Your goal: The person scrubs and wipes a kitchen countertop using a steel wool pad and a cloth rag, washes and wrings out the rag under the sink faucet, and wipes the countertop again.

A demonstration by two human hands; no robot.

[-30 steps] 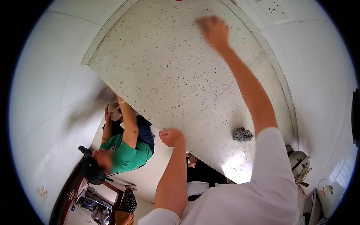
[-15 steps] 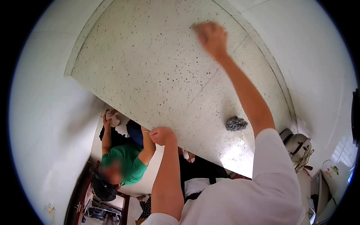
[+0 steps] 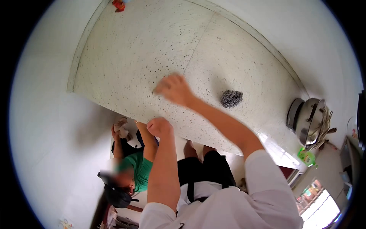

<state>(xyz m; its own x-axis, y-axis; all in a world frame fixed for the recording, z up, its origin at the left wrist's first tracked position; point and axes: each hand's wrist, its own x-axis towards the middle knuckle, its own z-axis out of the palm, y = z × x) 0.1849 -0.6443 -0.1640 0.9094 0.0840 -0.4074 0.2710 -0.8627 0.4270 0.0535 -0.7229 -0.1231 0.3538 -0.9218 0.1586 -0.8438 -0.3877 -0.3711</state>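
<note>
A pale speckled countertop (image 3: pixel 129 57) spreads under both arms. My left hand (image 3: pixel 160 127) is a loose fist at the counter's near edge, with nothing showing in it. Over the middle of the counter is my right hand (image 3: pixel 175 89), its fingers curled down and slightly blurred. Whatever lies beneath those fingers is hidden. To the right of this hand, apart from it, a dark grey scouring pad of tangled wire (image 3: pixel 231 99) rests on the counter.
A co-worker in a green top (image 3: pixel 141 168) and dark cap is at the lower left, holding a pale cloth (image 3: pixel 121 128). A metal pot (image 3: pixel 310 118) stands at the right, near a green packet (image 3: pixel 307 156). Something red (image 3: pixel 119 5) is at the far left corner.
My right hand has come from the far part of the counter towards me and left. The view has shifted, bringing the red thing, pot and green packet into fuller sight.
</note>
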